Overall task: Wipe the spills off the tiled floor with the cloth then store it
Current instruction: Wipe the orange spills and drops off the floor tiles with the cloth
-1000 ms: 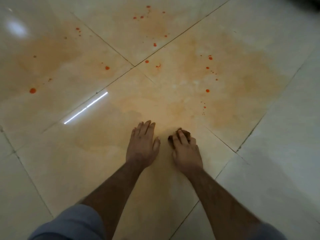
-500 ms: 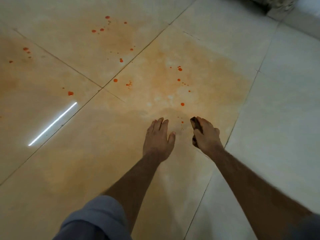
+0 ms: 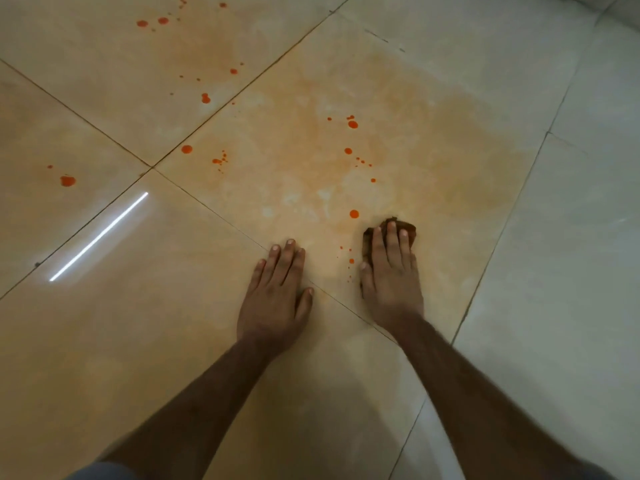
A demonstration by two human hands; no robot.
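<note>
My right hand [image 3: 391, 275] presses a small dark brown cloth [image 3: 410, 227] flat against the glossy tiled floor [image 3: 433, 140]; only the cloth's far edge shows past my fingertips. My left hand [image 3: 277, 292] lies flat on the tile beside it, fingers together, holding nothing. Orange-red spill drops dot the floor ahead: one [image 3: 354, 214] just left of the cloth, several small ones [image 3: 351, 260] between my hands, others [image 3: 352, 124] further off and more at the left [image 3: 67, 180]. A pale orange smear covers the tiles around them.
Cleaner grey-white tiles [image 3: 571, 254] run along the right side. A bright strip of reflected light [image 3: 98, 237] lies on the tile at the left. Dark grout lines cross between my hands.
My right hand has flattened out over the cloth and slid slightly right and forward. The view has shifted, so the spots appear nearer. My left hand stays planted.
</note>
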